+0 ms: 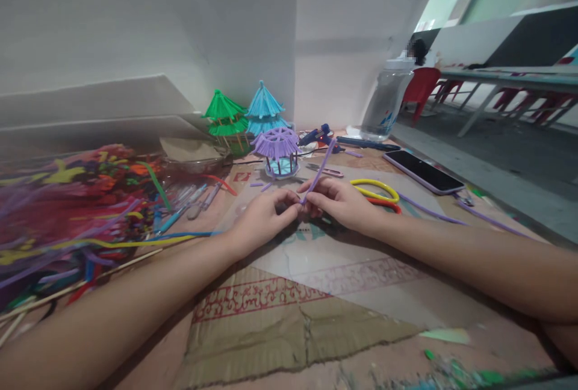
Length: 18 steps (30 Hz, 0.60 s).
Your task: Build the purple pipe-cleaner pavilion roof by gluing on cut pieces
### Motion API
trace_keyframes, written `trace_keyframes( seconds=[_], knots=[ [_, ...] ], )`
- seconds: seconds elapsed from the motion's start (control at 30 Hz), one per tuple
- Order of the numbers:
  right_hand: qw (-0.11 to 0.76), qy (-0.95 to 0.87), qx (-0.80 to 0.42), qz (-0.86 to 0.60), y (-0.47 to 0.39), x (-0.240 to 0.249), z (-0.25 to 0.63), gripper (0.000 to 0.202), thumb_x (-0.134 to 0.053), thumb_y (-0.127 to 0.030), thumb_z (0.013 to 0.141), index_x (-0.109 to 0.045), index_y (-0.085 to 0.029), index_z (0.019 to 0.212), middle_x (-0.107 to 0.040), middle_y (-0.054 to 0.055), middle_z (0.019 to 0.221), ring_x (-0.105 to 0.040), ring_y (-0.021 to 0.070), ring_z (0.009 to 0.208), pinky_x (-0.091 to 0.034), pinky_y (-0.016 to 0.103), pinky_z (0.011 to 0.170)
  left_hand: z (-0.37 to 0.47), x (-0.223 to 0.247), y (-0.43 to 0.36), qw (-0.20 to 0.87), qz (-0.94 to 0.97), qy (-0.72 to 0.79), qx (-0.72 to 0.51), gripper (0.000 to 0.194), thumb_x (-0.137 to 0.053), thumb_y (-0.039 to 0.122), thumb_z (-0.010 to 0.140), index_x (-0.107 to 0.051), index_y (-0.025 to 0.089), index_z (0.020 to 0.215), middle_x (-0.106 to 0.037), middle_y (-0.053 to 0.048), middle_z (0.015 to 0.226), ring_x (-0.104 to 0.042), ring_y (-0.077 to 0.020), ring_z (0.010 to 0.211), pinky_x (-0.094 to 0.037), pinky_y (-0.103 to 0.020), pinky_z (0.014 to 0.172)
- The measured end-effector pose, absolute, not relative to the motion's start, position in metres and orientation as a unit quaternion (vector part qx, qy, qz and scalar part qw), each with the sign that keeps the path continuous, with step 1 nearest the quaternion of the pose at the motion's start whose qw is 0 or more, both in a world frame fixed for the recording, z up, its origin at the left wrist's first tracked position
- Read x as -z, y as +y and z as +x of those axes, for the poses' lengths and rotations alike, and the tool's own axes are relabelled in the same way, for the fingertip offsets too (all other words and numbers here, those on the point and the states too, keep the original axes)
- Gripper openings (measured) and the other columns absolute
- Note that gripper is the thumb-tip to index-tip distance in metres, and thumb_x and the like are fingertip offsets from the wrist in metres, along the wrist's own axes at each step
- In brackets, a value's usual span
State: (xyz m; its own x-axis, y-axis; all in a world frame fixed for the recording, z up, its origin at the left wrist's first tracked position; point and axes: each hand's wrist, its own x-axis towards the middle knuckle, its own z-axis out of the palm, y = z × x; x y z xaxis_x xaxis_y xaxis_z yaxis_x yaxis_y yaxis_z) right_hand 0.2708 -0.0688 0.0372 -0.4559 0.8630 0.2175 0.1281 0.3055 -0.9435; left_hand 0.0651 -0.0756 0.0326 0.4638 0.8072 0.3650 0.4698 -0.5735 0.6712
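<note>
so far, going left to right: a big loose heap of pipe cleaners (67, 209) in many colours lies on the left of the surface (370, 294), too tangled to count, with a few thin wooden sticks (81, 281) at its near edge. behind the middle stand three small pipe-cleaner pavilions: a green pavilion (224, 118), a blue pavilion (264, 110), both two-tiered and looking finished, and in front of them a purple pavilion (277, 152) with one roof tier on a pale blue base, which by comparison looks less built up than the other two.

the left hand (262, 221) is closed in a pinch, fingertips pressed on the lower end of a purple pipe cleaner (321, 167). the right hand (341, 200) meets it, also pinched shut on the same piece, which rises slanting up and away toward the purple pavilion. the piece is straight and not yet joined to anything, so i judge it a part in the making.

further right lie one yellow loop (377, 188) and one orange loop (386, 203) touching, two long purple strands (456, 212), one blue glue gun (318, 134), one phone (422, 171) face up and one clear water bottle (386, 104). cardboard (280, 324) covers the near surface.
</note>
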Motion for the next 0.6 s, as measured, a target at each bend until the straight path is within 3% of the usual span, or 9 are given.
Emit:
trace_keyframes(
  seconds=[0.33, 0.6],
  knots=[
    [0.393, -0.710, -0.440, -0.385, -0.0659, -0.0373, 0.2720, 0.012, -0.063, -0.032, 0.088, -0.066, -0.020, 0.087, -0.069, 0.000, 0.071, -0.063, 0.0134, 0.061, -0.054, 0.028, 0.062, 0.0635, -0.0308, -0.0685, 0.275, 0.817, 0.380, -0.337, 0.018, -0.064, 0.029, 0.093, -0.079, 0.022, 0.099, -0.081, -0.001, 0.096, -0.072, -0.0195, 0.088, -0.055, -0.030, 0.083],
    [0.417, -0.703, -0.461, -0.345, -0.0662, -0.0342, 0.2712, 0.019, -0.062, -0.037, 0.090, -0.061, -0.019, 0.097, -0.070, 0.001, 0.077, -0.065, 0.0138, 0.067, -0.056, 0.029, 0.065, 0.0622, -0.0300, -0.0688, 0.269, 0.811, 0.406, -0.324, 0.021, -0.061, 0.033, 0.095, -0.078, 0.021, 0.092, -0.080, 0.000, 0.088, -0.071, -0.0181, 0.082, -0.052, -0.029, 0.077]
  ],
)
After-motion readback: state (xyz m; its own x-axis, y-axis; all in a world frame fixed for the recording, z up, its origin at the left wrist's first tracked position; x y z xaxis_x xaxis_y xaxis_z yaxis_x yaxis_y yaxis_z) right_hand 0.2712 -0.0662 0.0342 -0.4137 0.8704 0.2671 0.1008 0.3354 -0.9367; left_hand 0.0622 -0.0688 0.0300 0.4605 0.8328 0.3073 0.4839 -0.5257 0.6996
